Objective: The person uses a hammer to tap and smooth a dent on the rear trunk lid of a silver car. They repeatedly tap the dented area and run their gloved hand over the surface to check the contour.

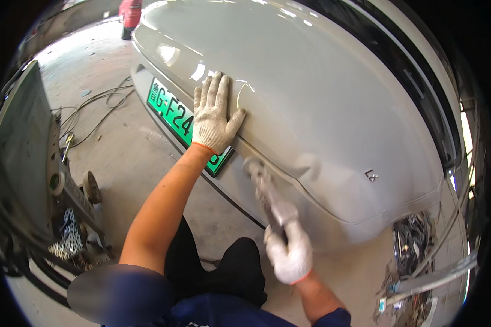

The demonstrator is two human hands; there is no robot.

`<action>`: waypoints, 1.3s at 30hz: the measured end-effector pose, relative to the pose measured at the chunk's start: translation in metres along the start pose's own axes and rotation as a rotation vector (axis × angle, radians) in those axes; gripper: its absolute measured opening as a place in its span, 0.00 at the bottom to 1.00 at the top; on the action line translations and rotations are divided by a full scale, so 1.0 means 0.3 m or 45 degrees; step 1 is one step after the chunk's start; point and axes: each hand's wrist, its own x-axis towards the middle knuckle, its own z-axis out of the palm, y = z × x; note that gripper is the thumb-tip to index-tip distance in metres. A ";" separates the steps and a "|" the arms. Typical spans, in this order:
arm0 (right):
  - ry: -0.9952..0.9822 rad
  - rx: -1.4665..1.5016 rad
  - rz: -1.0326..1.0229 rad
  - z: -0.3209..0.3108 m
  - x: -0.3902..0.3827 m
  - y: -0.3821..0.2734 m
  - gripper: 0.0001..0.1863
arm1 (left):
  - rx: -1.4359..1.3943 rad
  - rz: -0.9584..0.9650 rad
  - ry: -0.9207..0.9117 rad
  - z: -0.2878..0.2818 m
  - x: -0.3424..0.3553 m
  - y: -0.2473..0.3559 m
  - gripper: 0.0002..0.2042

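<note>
My left hand (pixel 216 113), in a cream knit glove, lies open and flat on the pale grey rear panel of a car (pixel 343 98), just above a green licence plate (pixel 169 109) that it partly covers. Right of the plate my right hand (pixel 289 250), also gloved, grips a metal hand tool (pixel 273 199), blurred, its round head against or close to the panel below a long crease line. A dent (pixel 310 170) shows in the panel right of the tool's head.
On the left stand an upright dark panel (pixel 22 152) and metal equipment (pixel 73 201). Cables (pixel 106 109) lie on the concrete floor (pixel 125 174). A red object (pixel 130 13) stands at the back left. Parts and debris (pixel 412 245) lie at the lower right, beside a metal bar (pixel 436 275).
</note>
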 end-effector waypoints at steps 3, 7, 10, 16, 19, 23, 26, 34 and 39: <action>0.088 -0.310 -0.145 -0.008 0.214 -0.094 0.33 | -0.073 -0.088 0.070 0.026 -0.010 0.000 0.46; 0.055 -0.527 -0.138 0.009 0.425 -0.155 0.37 | -0.132 -0.119 0.113 0.064 0.000 -0.009 0.49; 0.029 -0.489 -0.151 0.062 0.523 -0.180 0.38 | -0.031 -0.091 0.061 0.083 -0.014 -0.026 0.47; 0.114 -0.380 -0.089 0.118 0.595 -0.123 0.38 | -0.126 -0.137 0.091 0.077 -0.003 -0.021 0.48; 0.083 -0.260 -0.097 0.138 0.574 -0.173 0.39 | -0.062 -0.129 0.037 0.069 -0.003 -0.033 0.49; 0.166 -0.294 -0.254 0.140 0.590 -0.125 0.41 | -0.149 -0.053 0.151 0.122 -0.009 -0.057 0.47; 0.128 -0.439 -0.224 0.142 0.595 -0.111 0.40 | -0.113 -0.027 0.051 0.096 0.013 -0.045 0.46; 0.120 -0.419 -0.302 0.143 0.562 -0.104 0.43 | -0.095 -0.004 0.080 0.098 -0.005 -0.034 0.46; 0.132 -0.323 -0.300 0.129 0.589 -0.082 0.42 | 0.089 0.003 -0.004 0.076 0.000 -0.015 0.51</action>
